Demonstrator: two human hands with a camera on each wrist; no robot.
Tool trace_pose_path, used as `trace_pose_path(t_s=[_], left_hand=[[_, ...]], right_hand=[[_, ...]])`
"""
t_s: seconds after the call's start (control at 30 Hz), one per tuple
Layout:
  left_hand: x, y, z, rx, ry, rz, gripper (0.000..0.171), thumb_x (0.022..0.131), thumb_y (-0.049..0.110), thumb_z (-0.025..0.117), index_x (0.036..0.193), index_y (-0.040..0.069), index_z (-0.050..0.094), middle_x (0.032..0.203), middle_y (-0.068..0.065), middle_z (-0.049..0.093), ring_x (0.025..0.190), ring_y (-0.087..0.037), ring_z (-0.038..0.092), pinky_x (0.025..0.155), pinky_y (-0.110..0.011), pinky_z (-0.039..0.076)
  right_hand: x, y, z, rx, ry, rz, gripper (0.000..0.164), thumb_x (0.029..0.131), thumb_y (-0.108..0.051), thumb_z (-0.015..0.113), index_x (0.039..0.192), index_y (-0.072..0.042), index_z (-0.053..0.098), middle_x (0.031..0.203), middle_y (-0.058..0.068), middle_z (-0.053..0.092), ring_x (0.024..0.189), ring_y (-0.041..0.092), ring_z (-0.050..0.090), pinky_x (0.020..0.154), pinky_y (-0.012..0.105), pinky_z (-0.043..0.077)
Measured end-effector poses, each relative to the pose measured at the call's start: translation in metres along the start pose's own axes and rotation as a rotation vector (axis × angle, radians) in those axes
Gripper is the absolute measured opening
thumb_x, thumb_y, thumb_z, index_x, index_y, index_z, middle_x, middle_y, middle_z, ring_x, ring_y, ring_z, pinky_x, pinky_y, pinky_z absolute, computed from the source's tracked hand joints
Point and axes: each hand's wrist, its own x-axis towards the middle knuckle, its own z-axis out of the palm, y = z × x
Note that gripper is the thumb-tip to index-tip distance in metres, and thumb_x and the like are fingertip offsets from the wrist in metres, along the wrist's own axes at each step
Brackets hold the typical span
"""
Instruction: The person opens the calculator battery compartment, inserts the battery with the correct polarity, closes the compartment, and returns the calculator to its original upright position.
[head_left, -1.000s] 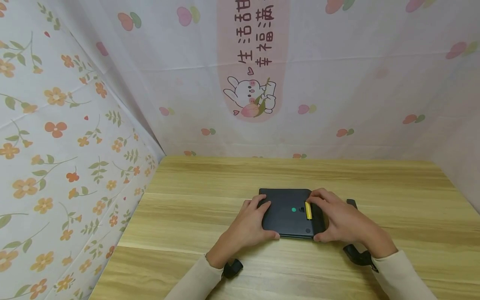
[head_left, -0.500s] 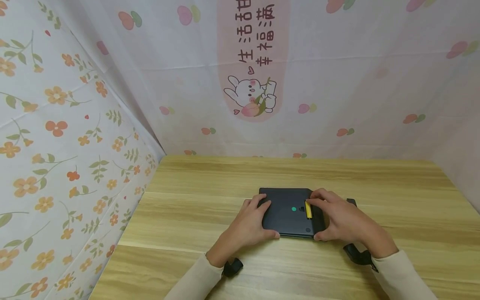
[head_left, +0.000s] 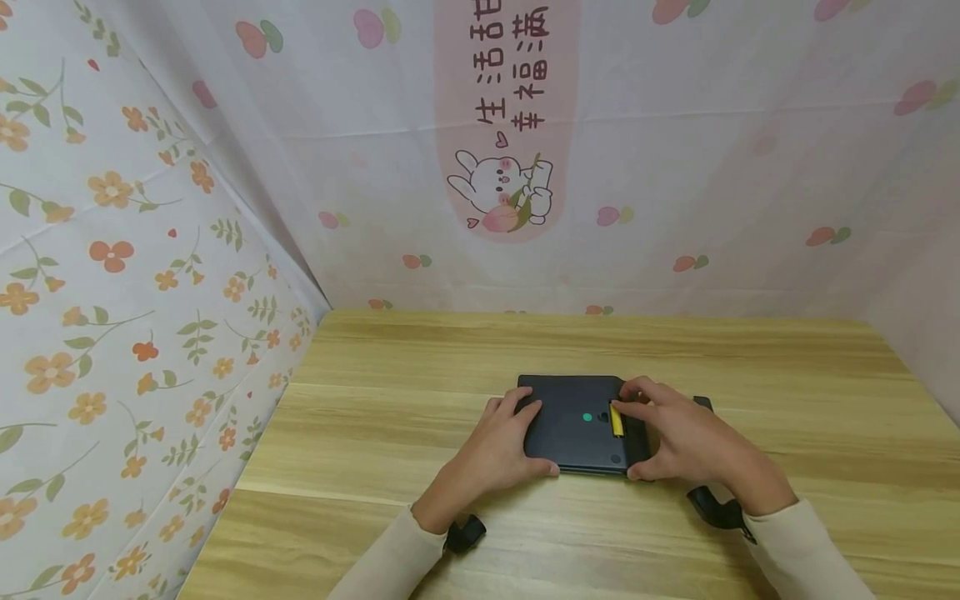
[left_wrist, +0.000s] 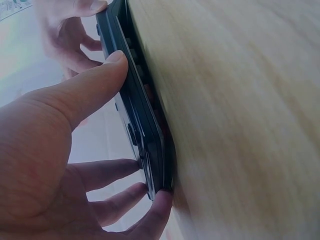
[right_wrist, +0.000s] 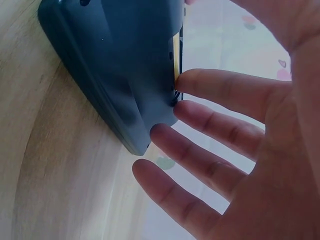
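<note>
A dark calculator (head_left: 564, 433) lies face down on the table; in the left wrist view its keys (left_wrist: 140, 70) show on the side toward the tabletop. A yellow battery (head_left: 617, 421) sits in the uncovered slot in its back, near the right end. My left hand (head_left: 495, 450) grips the left end, thumb on the near edge and fingers at the far-left side. Around the right end, my right hand (head_left: 690, 437) holds the calculator between thumb and fingers, its index fingertip touching the top of the battery. In the right wrist view, only a yellow strip of the battery (right_wrist: 176, 55) shows.
A small black piece (head_left: 703, 403) shows just beyond the right hand. Black wrist mounts (head_left: 467, 535) stick out by both cuffs. The wood-grain table (head_left: 420, 358) meets a printed cloth (head_left: 360, 208) at the back and a flowered cloth (head_left: 150, 333) at left.
</note>
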Motion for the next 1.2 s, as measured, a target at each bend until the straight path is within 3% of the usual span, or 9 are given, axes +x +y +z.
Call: trace_pose_path(t_s=[0.5, 0.83, 1.03, 1.2], left_hand=[[-0.001, 0.0, 0.0, 0.004, -0.003, -0.003, 0.095, 0.088, 0.052, 0.093, 0.162, 0.008, 0.055, 0.174, -0.007, 0.035, 0.149, -0.033, 0.043, 0.116, -0.045, 0.047], [-0.001, 0.0, -0.001, 0.0, 0.001, 0.0, 0.095, 0.087, 0.052, 0.094, 0.162, 0.008, 0.055, 0.174, -0.007, 0.036, 0.149, -0.033, 0.043, 0.116, -0.044, 0.047], [-0.001, 0.001, -0.001, 0.0, 0.003, 0.003, 0.096, 0.087, 0.052, 0.094, 0.162, 0.007, 0.055, 0.174, -0.007, 0.036, 0.148, -0.033, 0.043, 0.115, -0.044, 0.048], [0.0, 0.0, -0.001, 0.003, 0.003, 0.006, 0.095, 0.088, 0.052, 0.093, 0.162, 0.007, 0.055, 0.174, -0.007, 0.036, 0.148, -0.033, 0.043, 0.115, -0.044, 0.048]], right_hand=[[0.0, 0.004, 0.001, 0.03, -0.022, 0.016, 0.09, 0.075, -0.043, 0.103, 0.146, 0.0, 0.068, 0.149, 0.012, 0.054, 0.129, 0.036, 0.061, 0.097, 0.055, 0.058], [-0.006, 0.013, -0.009, 0.127, -0.009, 0.017, 0.087, 0.084, -0.048, 0.097, 0.15, -0.001, 0.064, 0.15, 0.013, 0.056, 0.129, 0.037, 0.062, 0.097, 0.058, 0.057], [-0.014, 0.027, -0.017, 0.114, 0.037, 0.026, 0.078, 0.088, -0.041, 0.094, 0.148, -0.001, 0.065, 0.147, 0.013, 0.06, 0.129, 0.038, 0.063, 0.098, 0.06, 0.056], [-0.021, 0.04, -0.026, 0.089, 0.075, 0.023, 0.073, 0.088, -0.03, 0.096, 0.147, -0.001, 0.066, 0.145, 0.014, 0.062, 0.119, 0.033, 0.067, 0.091, 0.053, 0.058]])
